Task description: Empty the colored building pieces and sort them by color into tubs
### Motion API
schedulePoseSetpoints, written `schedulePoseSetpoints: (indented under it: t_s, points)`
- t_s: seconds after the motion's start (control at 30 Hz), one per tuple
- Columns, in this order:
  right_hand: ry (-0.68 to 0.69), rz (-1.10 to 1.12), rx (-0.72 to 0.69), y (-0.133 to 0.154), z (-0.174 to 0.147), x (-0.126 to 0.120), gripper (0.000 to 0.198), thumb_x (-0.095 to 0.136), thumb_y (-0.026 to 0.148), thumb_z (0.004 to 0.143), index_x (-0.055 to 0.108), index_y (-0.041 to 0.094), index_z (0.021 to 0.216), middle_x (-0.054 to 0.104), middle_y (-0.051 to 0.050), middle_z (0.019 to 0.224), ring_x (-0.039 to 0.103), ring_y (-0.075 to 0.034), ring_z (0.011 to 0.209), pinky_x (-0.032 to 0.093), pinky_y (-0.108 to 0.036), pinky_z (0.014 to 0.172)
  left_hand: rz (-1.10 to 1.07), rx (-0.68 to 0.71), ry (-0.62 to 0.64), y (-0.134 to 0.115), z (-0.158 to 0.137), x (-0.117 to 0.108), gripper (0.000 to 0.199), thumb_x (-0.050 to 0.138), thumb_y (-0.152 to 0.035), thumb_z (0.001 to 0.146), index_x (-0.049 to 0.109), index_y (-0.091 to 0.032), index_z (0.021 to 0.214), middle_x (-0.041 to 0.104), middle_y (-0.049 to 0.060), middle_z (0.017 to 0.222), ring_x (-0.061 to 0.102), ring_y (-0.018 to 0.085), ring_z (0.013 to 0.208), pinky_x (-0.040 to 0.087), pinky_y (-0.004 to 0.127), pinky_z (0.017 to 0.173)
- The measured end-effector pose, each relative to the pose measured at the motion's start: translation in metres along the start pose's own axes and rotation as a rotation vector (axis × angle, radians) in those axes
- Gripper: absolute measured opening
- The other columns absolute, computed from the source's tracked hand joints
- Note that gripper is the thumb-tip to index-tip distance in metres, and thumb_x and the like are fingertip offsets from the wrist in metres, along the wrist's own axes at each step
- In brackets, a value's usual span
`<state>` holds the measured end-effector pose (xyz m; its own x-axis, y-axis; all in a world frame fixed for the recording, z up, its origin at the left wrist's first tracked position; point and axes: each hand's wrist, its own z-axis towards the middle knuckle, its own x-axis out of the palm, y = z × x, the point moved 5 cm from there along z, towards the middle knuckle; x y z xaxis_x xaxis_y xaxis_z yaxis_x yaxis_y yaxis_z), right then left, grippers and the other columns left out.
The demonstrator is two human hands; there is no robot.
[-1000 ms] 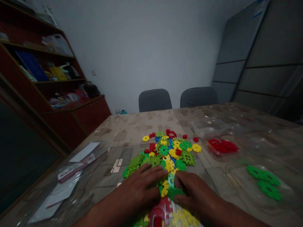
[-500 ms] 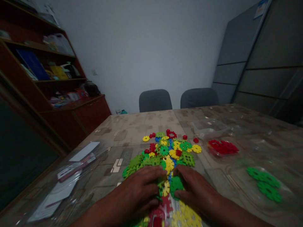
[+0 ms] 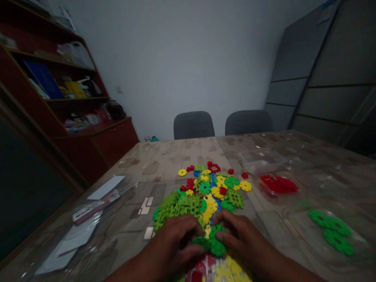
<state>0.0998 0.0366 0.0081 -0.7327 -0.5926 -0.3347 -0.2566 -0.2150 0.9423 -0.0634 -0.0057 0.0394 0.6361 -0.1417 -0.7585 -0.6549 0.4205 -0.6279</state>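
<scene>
My right hand (image 3: 239,235) pinches a dark green notched building disc (image 3: 217,244) between thumb and fingers, its flat face turned partly toward me. Close beside it, my left hand (image 3: 178,237) has its thumb and fingers closed on a second green disc (image 3: 201,241), seen nearly edge-on. The two discs meet or overlap; whether they are joined I cannot tell. Beyond my hands spreads a heap of light green square lattice pieces (image 3: 185,205), yellow discs (image 3: 209,207), and red and blue pieces. Below my hands lie red pieces and yellow discs (image 3: 232,270) in clear plastic.
To the right stand a clear tray of red pieces (image 3: 279,184) and a clear tray with green discs (image 3: 331,229). Plastic-wrapped white cards (image 3: 79,235) lie on the left. Two grey chairs (image 3: 194,125) are at the far table edge.
Both hands have drawn slightly down toward me. My left hand now brings a green disc up against the one in my right hand.
</scene>
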Motion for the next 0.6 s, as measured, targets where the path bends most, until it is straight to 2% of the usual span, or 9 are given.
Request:
schedulePoseSetpoints:
  t_s: [0.13, 0.33, 0.5, 0.6]
  points:
    - [0.111, 0.139, 0.045, 0.000, -0.003, 0.013, 0.015, 0.054, 0.031, 0.082, 0.055, 0.019, 0.092, 0.046, 0.007, 0.062, 0.042, -0.008, 0.044, 0.033, -0.020, 0.042, -0.135, -0.184, -0.014, 0.006, -0.001, 0.008, 0.024, 0.073, -0.007, 0.068, 0.052, -0.019, 0.072, 0.046, -0.009, 0.062, 0.040, 0.009, 0.055, 0.026, 0.021, 0.051]
    - [0.152, 0.224, 0.032, 0.000, -0.004, 0.015, 0.024, 0.056, 0.036, 0.083, 0.060, 0.018, 0.099, 0.059, 0.001, 0.074, 0.054, -0.012, 0.053, 0.044, -0.023, 0.046, -0.156, -0.236, -0.019, 0.010, -0.003, 0.011, 0.019, 0.072, -0.009, 0.069, 0.056, -0.018, 0.070, 0.049, -0.009, 0.061, 0.043, 0.008, 0.056, 0.027, 0.020, 0.052]
    - [0.040, -0.193, -0.129, 0.014, -0.008, 0.011, 0.022, 0.067, 0.008, 0.068, 0.065, 0.020, 0.087, 0.068, -0.001, 0.083, 0.061, -0.017, 0.079, 0.046, -0.030, 0.074, -0.157, -0.232, 0.016, 0.007, -0.004, 0.015, 0.016, 0.071, -0.014, 0.072, 0.056, -0.019, 0.077, 0.050, -0.009, 0.061, 0.043, 0.009, 0.055, 0.027, 0.021, 0.051]
    - [0.082, -0.325, -0.170, 0.031, -0.014, 0.003, 0.022, 0.064, 0.006, 0.076, 0.066, 0.021, 0.093, 0.070, -0.003, 0.093, 0.062, -0.017, 0.088, 0.045, -0.028, 0.080, -0.173, -0.148, 0.023, 0.004, -0.004, 0.014, 0.021, 0.074, -0.019, 0.074, 0.058, -0.021, 0.087, 0.056, -0.007, 0.066, 0.049, 0.010, 0.057, 0.031, 0.020, 0.051]
